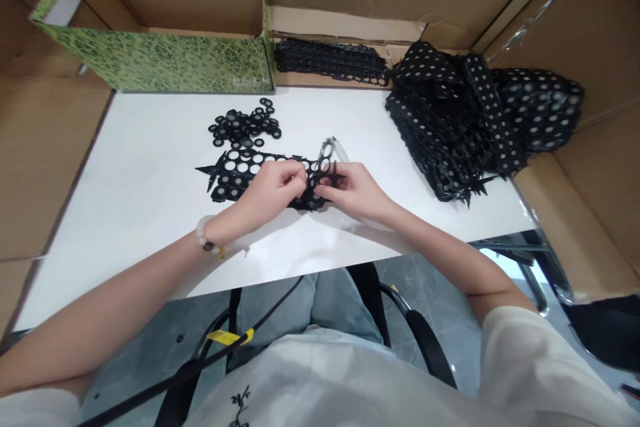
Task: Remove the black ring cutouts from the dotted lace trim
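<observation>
The left hand and right hand each close their grip on a perforated black sheet at the centre of the white surface, pinching close together to control the narrow stretch between them, with loose black rings at 11 o'clock.

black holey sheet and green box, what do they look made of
The black perforated sheet looks like thin, flexible plastic or rubber with a matte finish, since it curls up at one end; the exact material can't be told. The green patterned box looks like printed cardboard, with plain brown board inside.
</observation>
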The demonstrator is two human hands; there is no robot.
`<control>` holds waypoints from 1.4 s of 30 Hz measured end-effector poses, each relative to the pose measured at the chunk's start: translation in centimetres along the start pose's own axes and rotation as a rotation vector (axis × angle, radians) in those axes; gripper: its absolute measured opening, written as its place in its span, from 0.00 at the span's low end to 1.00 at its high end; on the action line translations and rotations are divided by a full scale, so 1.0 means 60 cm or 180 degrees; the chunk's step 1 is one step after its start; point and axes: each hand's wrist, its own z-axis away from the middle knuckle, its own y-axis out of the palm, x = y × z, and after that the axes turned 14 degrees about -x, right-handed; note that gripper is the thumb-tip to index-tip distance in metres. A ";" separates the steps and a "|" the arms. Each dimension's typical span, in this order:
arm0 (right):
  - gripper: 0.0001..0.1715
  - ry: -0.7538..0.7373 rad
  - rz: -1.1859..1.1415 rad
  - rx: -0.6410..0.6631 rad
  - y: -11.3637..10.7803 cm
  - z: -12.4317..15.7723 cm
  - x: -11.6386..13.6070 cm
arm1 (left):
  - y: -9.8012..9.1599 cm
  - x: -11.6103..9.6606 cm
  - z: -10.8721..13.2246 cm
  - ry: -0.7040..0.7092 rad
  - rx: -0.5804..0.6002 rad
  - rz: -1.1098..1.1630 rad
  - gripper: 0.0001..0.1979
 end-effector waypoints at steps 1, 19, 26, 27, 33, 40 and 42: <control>0.09 0.0202 -0.0210 -0.0013 -0.003 -0.002 0.001 | -0.002 0.002 -0.002 -0.0203 -0.0048 0.0188 0.13; 0.21 0.0343 -0.0777 0.0406 -0.001 -0.012 -0.012 | -0.003 -0.002 -0.001 0.0560 0.0150 -0.0611 0.17; 0.11 0.0710 -0.0672 -0.0168 -0.008 -0.017 -0.008 | -0.037 0.033 -0.034 -0.0314 -0.0902 -0.0060 0.16; 0.09 0.0801 -0.0645 -0.0291 -0.009 -0.017 -0.007 | -0.048 0.046 -0.043 -0.0382 -0.1229 -0.0134 0.17; 0.07 0.1359 -0.0661 -0.0262 -0.018 -0.020 0.005 | -0.100 0.126 -0.074 0.0273 -0.1488 -0.1854 0.20; 0.21 0.1152 -0.0231 0.0013 -0.041 -0.024 0.001 | -0.087 0.117 -0.060 0.0360 -0.1498 -0.2310 0.23; 0.22 0.1035 -0.0289 0.0057 -0.046 -0.027 -0.002 | -0.075 0.097 -0.055 0.0607 -0.1475 -0.2220 0.21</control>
